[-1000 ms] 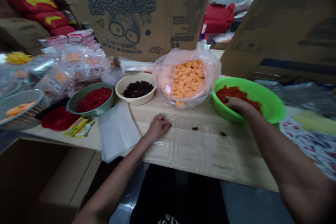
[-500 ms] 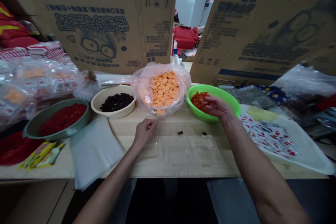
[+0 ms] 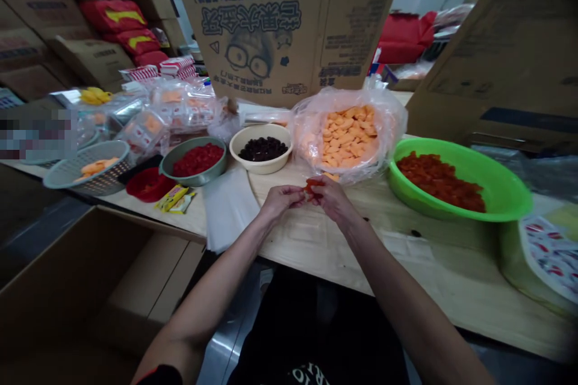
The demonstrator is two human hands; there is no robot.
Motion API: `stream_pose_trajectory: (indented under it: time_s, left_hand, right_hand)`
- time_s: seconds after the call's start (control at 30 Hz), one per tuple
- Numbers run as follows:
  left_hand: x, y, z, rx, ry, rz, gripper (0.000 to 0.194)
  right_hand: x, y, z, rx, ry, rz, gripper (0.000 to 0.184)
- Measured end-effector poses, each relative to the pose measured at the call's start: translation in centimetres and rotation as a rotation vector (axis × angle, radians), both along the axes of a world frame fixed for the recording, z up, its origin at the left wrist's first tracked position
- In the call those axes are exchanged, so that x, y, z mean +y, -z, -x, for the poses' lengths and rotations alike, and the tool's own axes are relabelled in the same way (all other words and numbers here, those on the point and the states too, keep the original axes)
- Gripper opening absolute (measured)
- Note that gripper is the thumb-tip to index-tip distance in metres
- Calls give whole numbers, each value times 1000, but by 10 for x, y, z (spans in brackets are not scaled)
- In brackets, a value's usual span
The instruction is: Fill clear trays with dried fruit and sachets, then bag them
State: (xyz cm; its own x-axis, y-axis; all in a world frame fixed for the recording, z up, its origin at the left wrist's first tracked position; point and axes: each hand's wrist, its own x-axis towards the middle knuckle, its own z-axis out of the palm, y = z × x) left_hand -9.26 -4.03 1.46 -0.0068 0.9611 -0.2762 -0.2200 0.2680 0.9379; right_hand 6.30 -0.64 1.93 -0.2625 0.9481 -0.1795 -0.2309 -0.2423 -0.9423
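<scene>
My right hand [image 3: 333,197] is closed in a pinch on a few orange-red chewy-looking pieces [image 3: 310,187], above the wooden table in front of the plastic bag [image 3: 307,143] of orange sweets. My left hand [image 3: 280,201] meets it fingertip to fingertip, its fingers pinched together; whatever lies between them is too small to make out. More of the orange-red pieces fill part of the lime green bowl [image 3: 506,195] to the right. A cream bowl [image 3: 261,166] of dark dried fruit stands just beyond my left hand. White paper sheets [image 3: 228,210] lie beside my left forearm.
Further left stand a grey-green bowl [image 3: 194,178] of red pieces, a red bowl [image 3: 147,189], yellow wrapped bars [image 3: 174,200] and a basket [image 3: 103,179]. White sachets [image 3: 553,252] fill a tray at right. Cardboard boxes [image 3: 289,18] rise behind. Two dark bits lie on the table.
My right hand has left the green bowl with orange-red pieces and moved left to meet my left hand. The view has turned to the left, bringing the basket and stacked boxes into sight.
</scene>
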Motion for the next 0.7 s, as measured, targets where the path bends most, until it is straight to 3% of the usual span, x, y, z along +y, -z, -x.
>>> stream_pose_trajectory:
  time_s: [0.13,0.3,0.53,0.7]
  left_hand:
    - [0,5,18,102,-40,-56,23]
    - [6,13,35,286,-86,-97,9]
    - [10,37,26,648,-11,-239,12]
    - [17,44,24,865,17,-338,15]
  right_hand:
    - [-4,5,20,-42,-28,-15,26]
    - [4,12,17,-66,99,-1,28]
    - [-1,17,1,-75,83,57,30]
    - [-7,19,-6,-98,55,83,33]
